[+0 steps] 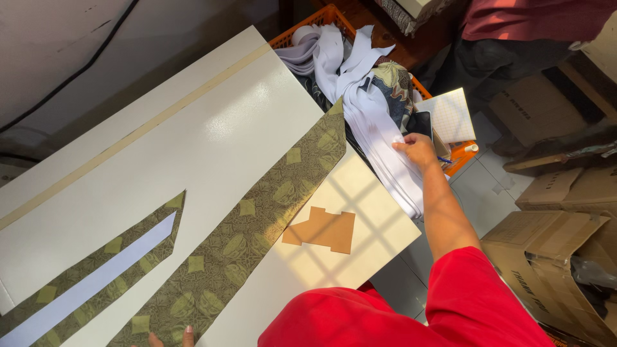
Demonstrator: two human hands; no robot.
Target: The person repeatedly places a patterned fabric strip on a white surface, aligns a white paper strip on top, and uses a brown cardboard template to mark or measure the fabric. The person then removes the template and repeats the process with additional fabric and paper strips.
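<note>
My right hand (416, 149) reaches out to the right of the table and rests on a stack of white fabric strips (380, 138) hanging over an orange crate (321, 15); its fingers pinch the top strip. My left hand (168, 338) shows only as fingertips at the bottom edge, pressing on a long olive patterned fabric piece (257, 225) that lies diagonally on the white table (212, 141). A second olive piece with a white strip (96, 279) on it lies at the lower left. A brown cardboard template (323, 229) sits on the table near my body.
The crate also holds patterned fabric (392, 83), a dark phone (419, 122) and a gridded notepad (450, 115). Cardboard boxes (553, 244) stand on the tiled floor at the right. Another person in red (527, 19) sits at the top right.
</note>
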